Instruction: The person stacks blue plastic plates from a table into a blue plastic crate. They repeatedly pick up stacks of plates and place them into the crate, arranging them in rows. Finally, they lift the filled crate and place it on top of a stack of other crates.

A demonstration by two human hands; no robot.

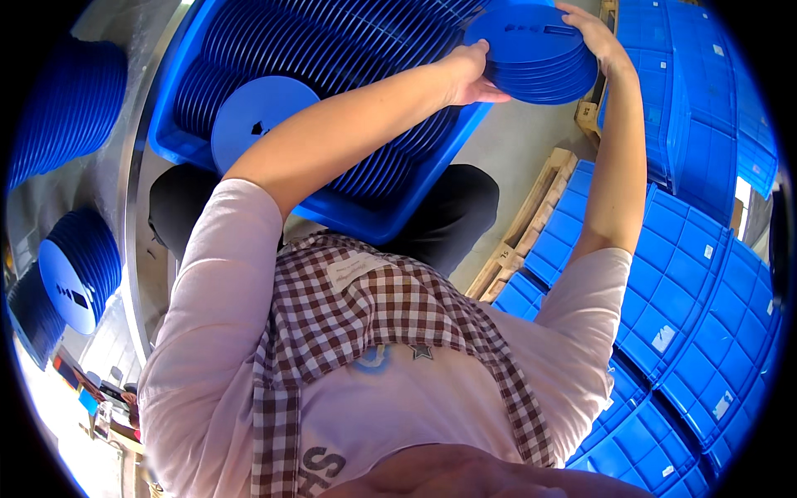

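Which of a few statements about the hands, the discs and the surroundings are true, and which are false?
1. The left hand and right hand hold one stack of blue discs. True.
2. The tub holds only one disc. False: it holds rows of discs.
3. The person wears a checked apron. True.
4. The sleeves reach the wrists. False: both forearms are bare.
5. Blue crates stand at the picture's right. True.

From here, I'm seeing a strip of floor (525, 148) running between the tub (357, 222) and the wooden pallet (538, 214), leaving passing room; the held disc stack (540, 56) is overhanging its far end, blue crates (664, 266) are blocking the right.
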